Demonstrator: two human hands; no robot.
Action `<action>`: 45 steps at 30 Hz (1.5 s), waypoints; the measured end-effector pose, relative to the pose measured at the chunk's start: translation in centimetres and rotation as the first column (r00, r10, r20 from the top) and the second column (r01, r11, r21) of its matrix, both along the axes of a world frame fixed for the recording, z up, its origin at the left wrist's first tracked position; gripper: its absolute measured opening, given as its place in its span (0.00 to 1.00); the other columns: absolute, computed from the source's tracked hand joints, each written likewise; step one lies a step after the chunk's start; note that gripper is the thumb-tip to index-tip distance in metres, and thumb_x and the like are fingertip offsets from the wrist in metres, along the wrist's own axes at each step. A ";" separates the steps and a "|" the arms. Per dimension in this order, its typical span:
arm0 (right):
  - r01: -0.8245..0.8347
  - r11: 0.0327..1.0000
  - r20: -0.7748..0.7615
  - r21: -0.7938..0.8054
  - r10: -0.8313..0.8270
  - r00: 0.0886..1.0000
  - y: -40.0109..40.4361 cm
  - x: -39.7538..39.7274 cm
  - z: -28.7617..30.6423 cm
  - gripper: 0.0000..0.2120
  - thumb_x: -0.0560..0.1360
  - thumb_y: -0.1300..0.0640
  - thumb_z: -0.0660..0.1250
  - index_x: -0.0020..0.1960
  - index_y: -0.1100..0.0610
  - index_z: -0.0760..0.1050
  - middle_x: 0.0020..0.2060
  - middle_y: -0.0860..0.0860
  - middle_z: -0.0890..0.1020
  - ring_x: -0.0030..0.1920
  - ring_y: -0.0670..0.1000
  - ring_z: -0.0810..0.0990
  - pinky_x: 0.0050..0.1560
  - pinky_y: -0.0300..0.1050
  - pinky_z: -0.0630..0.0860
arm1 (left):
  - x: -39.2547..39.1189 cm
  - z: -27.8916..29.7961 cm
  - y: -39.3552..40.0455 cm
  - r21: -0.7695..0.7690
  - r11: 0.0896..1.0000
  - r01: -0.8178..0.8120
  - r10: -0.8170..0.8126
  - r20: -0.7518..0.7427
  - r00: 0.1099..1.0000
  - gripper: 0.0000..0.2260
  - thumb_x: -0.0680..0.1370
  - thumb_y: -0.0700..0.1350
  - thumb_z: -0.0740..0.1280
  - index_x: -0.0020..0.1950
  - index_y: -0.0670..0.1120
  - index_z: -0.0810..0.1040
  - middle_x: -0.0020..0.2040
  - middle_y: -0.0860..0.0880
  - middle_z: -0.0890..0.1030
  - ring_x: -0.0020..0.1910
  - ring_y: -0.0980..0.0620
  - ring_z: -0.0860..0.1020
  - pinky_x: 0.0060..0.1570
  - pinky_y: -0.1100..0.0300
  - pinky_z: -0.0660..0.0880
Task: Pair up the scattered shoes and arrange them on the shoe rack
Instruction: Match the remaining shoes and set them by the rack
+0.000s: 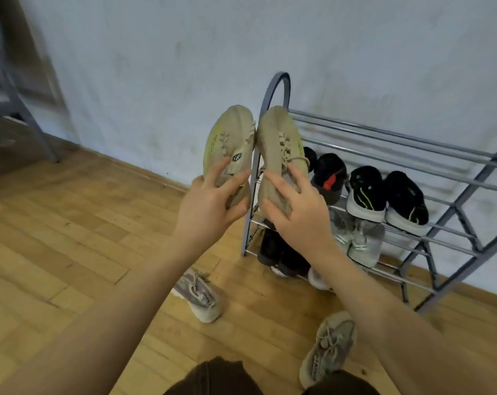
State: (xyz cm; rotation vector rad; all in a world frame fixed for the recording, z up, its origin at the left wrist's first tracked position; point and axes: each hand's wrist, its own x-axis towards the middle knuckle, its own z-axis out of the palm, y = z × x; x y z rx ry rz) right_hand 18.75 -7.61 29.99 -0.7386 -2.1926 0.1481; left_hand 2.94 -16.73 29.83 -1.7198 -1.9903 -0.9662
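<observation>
My left hand (pixel 210 201) grips the heel of one beige sneaker (pixel 228 143), my right hand (pixel 295 209) the other beige sneaker (pixel 280 146), toes up, side by side before the shoe rack (pixel 412 143). Black shoes (pixel 384 195) sit on its middle shelf; two grey sneakers (pixel 201 297) lie on the wooden floor (pixel 70 252) below.

Heels of both tan sneakers (pixel 229 143) hidden behind the hands. Shoe rack (pixel 412 155) cut off at 3 o'clock edge. Dark shoes (pixel 281 252) on lower tier partly behind right forearm, type unclear. Furniture legs (pixel 27 115) at 10 o'clock blurred. Logo text on gray sneaker (pixel 327 346) too small to read.
</observation>
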 end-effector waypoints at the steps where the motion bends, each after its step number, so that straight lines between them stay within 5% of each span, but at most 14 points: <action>1: 0.016 1.000 -0.003 0.002 -0.016 1.000 0.3 0.5 1.1 0.21 0.73 0.43 0.61 0.65 0.46 0.73 0.68 0.56 0.70 0.55 0.62 0.77 0.52 0.59 0.75 | 0.4 1.1 0.4 0.008 1.000 0.017 -0.017 -0.007 1.000 0.22 0.73 0.59 0.60 0.66 0.56 0.71 0.69 0.45 0.68 0.53 0.35 0.75 0.39 0.47 0.75; 12: 0.310 0.951 0.047 -0.007 -0.310 0.950 9.1 5.3 7.0 0.28 0.71 0.35 0.50 0.68 0.39 0.65 0.70 0.53 0.66 0.56 0.62 0.75 0.53 0.58 0.74 | 4.2 8.0 12.0 0.043 0.974 0.223 -0.221 -0.035 0.975 0.22 0.72 0.57 0.60 0.66 0.56 0.73 0.69 0.45 0.69 0.52 0.35 0.74 0.41 0.50 0.72; 15: 0.387 0.922 0.079 -0.025 -0.384 0.920 12.6 5.3 7.5 0.24 0.73 0.38 0.54 0.68 0.39 0.65 0.70 0.52 0.66 0.57 0.62 0.74 0.55 0.57 0.72 | 4.1 8.9 16.2 -0.005 0.969 0.248 -0.248 -0.018 0.969 0.26 0.70 0.61 0.54 0.66 0.57 0.72 0.70 0.46 0.69 0.55 0.35 0.74 0.43 0.48 0.74; 21: 0.436 0.896 0.106 -0.083 -0.427 0.898 18.8 4.1 7.9 0.22 0.74 0.41 0.59 0.68 0.38 0.65 0.70 0.51 0.66 0.59 0.59 0.73 0.56 0.57 0.72 | 2.9 9.8 23.5 -0.075 0.964 0.254 -0.257 -0.032 0.966 0.20 0.75 0.51 0.66 0.67 0.58 0.71 0.71 0.48 0.67 0.58 0.40 0.73 0.47 0.51 0.72; 26: 0.469 0.868 0.207 -0.161 -0.435 0.876 21.9 2.9 7.3 0.24 0.73 0.37 0.59 0.69 0.37 0.64 0.72 0.51 0.62 0.65 0.60 0.70 0.61 0.58 0.69 | 1.6 8.5 28.0 -0.145 0.935 0.325 -0.318 0.067 0.946 0.22 0.73 0.56 0.65 0.67 0.62 0.70 0.71 0.49 0.65 0.65 0.45 0.70 0.54 0.47 0.74; 31: 0.510 0.850 0.197 -0.130 -0.482 0.853 21.4 2.7 5.9 0.25 0.74 0.35 0.56 0.70 0.39 0.63 0.73 0.51 0.60 0.66 0.60 0.69 0.63 0.58 0.67 | 1.0 6.2 28.4 -0.213 0.938 0.275 -0.256 0.110 0.960 0.26 0.73 0.63 0.58 0.70 0.62 0.64 0.74 0.48 0.58 0.68 0.41 0.65 0.59 0.42 0.71; 38: 0.376 0.914 -0.033 -0.152 -0.385 0.923 20.7 2.3 5.2 0.18 0.77 0.48 0.62 0.66 0.45 0.72 0.70 0.52 0.65 0.64 0.57 0.71 0.61 0.55 0.69 | 1.5 5.4 27.1 -0.053 0.904 0.424 -0.401 0.242 0.884 0.24 0.75 0.54 0.59 0.71 0.54 0.66 0.73 0.45 0.60 0.66 0.38 0.67 0.63 0.43 0.68; 45: 0.411 0.906 0.056 -0.099 -0.407 0.912 21.5 1.2 5.0 0.18 0.77 0.47 0.60 0.67 0.44 0.71 0.71 0.55 0.64 0.63 0.60 0.70 0.60 0.57 0.69 | 1.4 5.4 27.8 -0.062 0.905 0.421 -0.408 0.152 0.900 0.22 0.77 0.53 0.57 0.71 0.52 0.67 0.72 0.40 0.63 0.65 0.36 0.68 0.61 0.40 0.69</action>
